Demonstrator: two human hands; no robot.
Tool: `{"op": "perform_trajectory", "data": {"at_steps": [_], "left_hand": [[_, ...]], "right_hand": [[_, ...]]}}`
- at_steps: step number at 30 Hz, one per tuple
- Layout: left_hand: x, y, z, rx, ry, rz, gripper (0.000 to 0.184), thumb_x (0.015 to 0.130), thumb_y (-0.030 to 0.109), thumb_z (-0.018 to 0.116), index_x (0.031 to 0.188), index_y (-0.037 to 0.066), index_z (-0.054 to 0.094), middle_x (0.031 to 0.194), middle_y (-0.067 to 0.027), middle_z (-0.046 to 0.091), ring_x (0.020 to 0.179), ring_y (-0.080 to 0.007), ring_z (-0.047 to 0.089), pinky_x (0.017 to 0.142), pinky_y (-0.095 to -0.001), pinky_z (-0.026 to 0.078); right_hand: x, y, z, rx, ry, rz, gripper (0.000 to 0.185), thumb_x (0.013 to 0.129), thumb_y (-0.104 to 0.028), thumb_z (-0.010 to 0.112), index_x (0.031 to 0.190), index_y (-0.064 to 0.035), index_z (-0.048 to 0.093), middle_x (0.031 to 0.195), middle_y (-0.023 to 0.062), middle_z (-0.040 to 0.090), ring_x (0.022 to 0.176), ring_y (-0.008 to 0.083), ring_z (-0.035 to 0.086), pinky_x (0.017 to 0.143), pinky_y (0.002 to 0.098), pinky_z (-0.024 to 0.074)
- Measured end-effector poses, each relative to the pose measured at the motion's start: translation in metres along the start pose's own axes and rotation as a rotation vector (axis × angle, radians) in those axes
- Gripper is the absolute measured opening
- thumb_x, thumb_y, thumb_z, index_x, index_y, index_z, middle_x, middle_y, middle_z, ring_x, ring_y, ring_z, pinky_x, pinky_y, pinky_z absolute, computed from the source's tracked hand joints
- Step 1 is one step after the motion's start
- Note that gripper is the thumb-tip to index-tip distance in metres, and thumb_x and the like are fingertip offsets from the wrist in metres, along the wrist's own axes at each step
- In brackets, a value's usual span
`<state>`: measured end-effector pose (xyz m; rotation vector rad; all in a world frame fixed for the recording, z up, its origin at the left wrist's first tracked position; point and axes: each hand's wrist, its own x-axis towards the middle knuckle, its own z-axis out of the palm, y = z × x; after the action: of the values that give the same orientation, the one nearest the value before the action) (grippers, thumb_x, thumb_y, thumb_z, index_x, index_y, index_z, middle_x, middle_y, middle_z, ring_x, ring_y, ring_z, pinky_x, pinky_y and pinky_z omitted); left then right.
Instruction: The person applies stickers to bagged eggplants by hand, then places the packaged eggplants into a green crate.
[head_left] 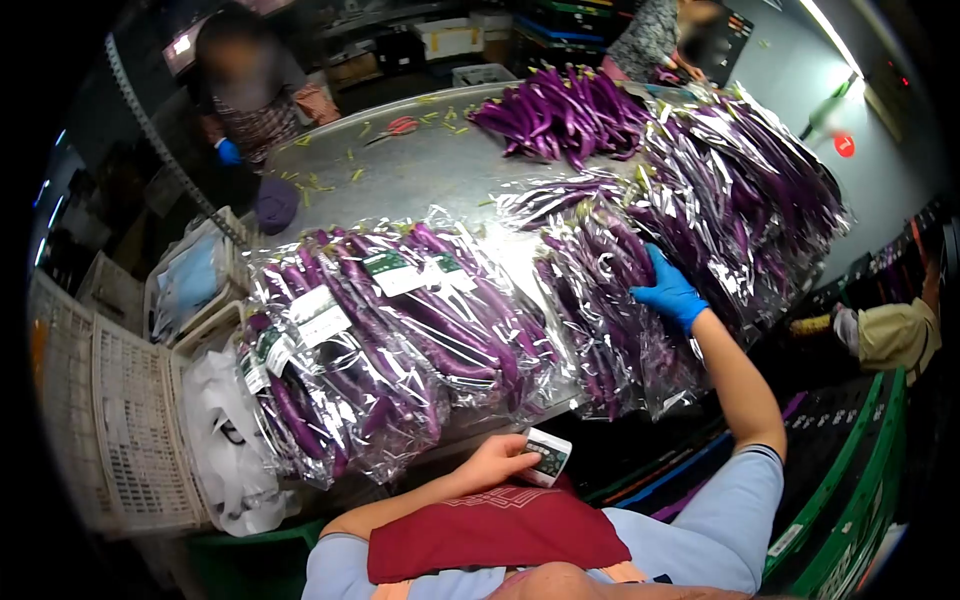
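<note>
Long purple eggplants in clear plastic bags lie over the metal table. My right hand, in a blue glove (672, 290), rests on a bag of eggplants (600, 300) right of the middle, its fingers spread against the plastic. My bare left hand (500, 461), close to my red apron, pinches a small stack of printed labels (546, 457). Bagged eggplants with labels on them (400, 320) lie on the left half of the table. More bagged eggplants (740, 190) are piled at the right. Loose, unbagged eggplants (565, 113) form a heap at the back.
Red-handled scissors (400, 126) and green stem scraps lie on the metal table (420, 170). A person (250, 90) stands at the back left, another (655, 40) at the back right. White crates (140, 420) stand at the left, green crates (850, 490) at the lower right.
</note>
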<state>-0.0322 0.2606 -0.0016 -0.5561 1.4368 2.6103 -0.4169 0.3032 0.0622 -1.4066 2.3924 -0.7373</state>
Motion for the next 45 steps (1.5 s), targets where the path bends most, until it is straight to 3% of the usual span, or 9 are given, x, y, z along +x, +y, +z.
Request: {"op": "perform_trajectory", "data": {"at_steps": [9,15,17,19,20,28,36,42,45], "left_hand": [[-0.005,0.010,0.004,0.363,0.006,0.164,0.028,0.083,0.011,0.053,0.108,-0.001,0.051,0.093,-0.0051,0.058,0.080,-0.0100,0.055,0.070,-0.0237,0.046],[-0.025,0.036,0.016,0.375,-0.035,0.115,0.028,0.082,0.016,0.055,0.105,0.000,0.053,0.088,-0.0035,0.059,0.081,-0.0077,0.050,0.070,-0.0236,0.042],[-0.027,0.038,0.019,0.307,-0.084,0.184,0.028,0.083,0.016,0.055,0.107,0.002,0.053,0.082,-0.0005,0.059,0.074,-0.0044,0.049,0.064,-0.0208,0.041],[-0.027,0.053,0.027,0.115,-0.163,0.198,0.026,0.084,0.015,0.053,0.106,0.001,0.053,0.088,-0.0026,0.060,0.077,-0.0085,0.054,0.068,-0.0231,0.044],[-0.025,0.054,0.029,0.092,-0.180,0.254,0.025,0.084,0.013,0.052,0.106,0.001,0.053,0.091,-0.0035,0.060,0.079,-0.0105,0.056,0.070,-0.0237,0.045],[-0.014,0.080,0.045,-0.119,-0.184,0.107,0.024,0.086,0.009,0.046,0.107,-0.003,0.049,0.101,-0.0097,0.056,0.092,-0.0173,0.056,0.079,-0.0301,0.047],[-0.003,0.058,0.040,-0.073,-0.086,0.111,0.023,0.085,0.009,0.048,0.103,-0.003,0.053,0.097,-0.0087,0.058,0.081,-0.0139,0.058,0.071,-0.0262,0.049],[0.005,0.044,0.036,-0.132,0.112,0.136,0.023,0.084,0.010,0.051,0.102,-0.003,0.055,0.088,-0.0062,0.061,0.078,-0.0121,0.059,0.069,-0.0248,0.048],[0.002,0.048,0.040,-0.097,0.178,0.143,0.019,0.082,0.010,0.055,0.096,-0.003,0.058,0.086,-0.0032,0.061,0.075,-0.0070,0.054,0.068,-0.0218,0.044]], "right_hand": [[0.017,-0.299,0.013,0.225,-0.349,-0.486,0.065,0.077,-0.023,0.058,0.127,0.0001,0.024,0.116,0.0258,0.042,0.103,0.0312,0.048,0.089,0.0333,0.0376],[0.000,-0.294,0.101,0.188,-0.475,-0.784,0.064,0.084,-0.036,0.046,0.126,0.0062,0.023,0.125,0.0332,0.028,0.115,0.0408,0.035,0.096,0.0378,0.0314],[-0.024,-0.286,0.057,0.185,-0.198,-0.928,0.040,0.085,-0.029,0.047,0.111,0.0000,0.042,0.105,0.0232,0.049,0.088,0.0365,0.051,0.074,0.0396,0.0419],[-0.040,-0.265,0.018,0.293,-0.608,-0.765,0.029,0.083,-0.028,0.052,0.093,-0.0011,0.053,0.082,0.0173,0.056,0.072,0.0321,0.054,0.065,0.0377,0.0419],[-0.047,-0.252,0.006,0.386,-0.876,-0.629,0.033,0.081,-0.022,0.057,0.105,0.0005,0.053,0.107,0.0180,0.053,0.099,0.0295,0.052,0.083,0.0339,0.0418],[-0.081,-0.195,-0.016,0.338,-0.971,-0.541,0.036,0.070,-0.026,0.068,0.094,0.0000,0.059,0.132,0.0206,0.029,0.123,0.0317,0.027,0.097,0.0370,0.0272],[-0.034,-0.138,-0.022,0.227,-0.968,-0.371,0.023,0.071,-0.014,0.065,0.087,-0.0002,0.056,0.125,0.0151,0.042,0.109,0.0228,0.045,0.085,0.0301,0.0389],[-0.060,-0.159,-0.004,-0.291,-0.335,-0.510,0.033,0.075,-0.019,0.062,0.101,-0.0027,0.051,0.099,0.0155,0.054,0.088,0.0274,0.054,0.074,0.0315,0.0436],[-0.083,-0.179,-0.006,0.063,-0.791,-0.294,0.018,0.078,-0.020,0.059,0.083,-0.0029,0.057,0.072,0.0147,0.055,0.067,0.0282,0.055,0.062,0.0335,0.0444]]}}
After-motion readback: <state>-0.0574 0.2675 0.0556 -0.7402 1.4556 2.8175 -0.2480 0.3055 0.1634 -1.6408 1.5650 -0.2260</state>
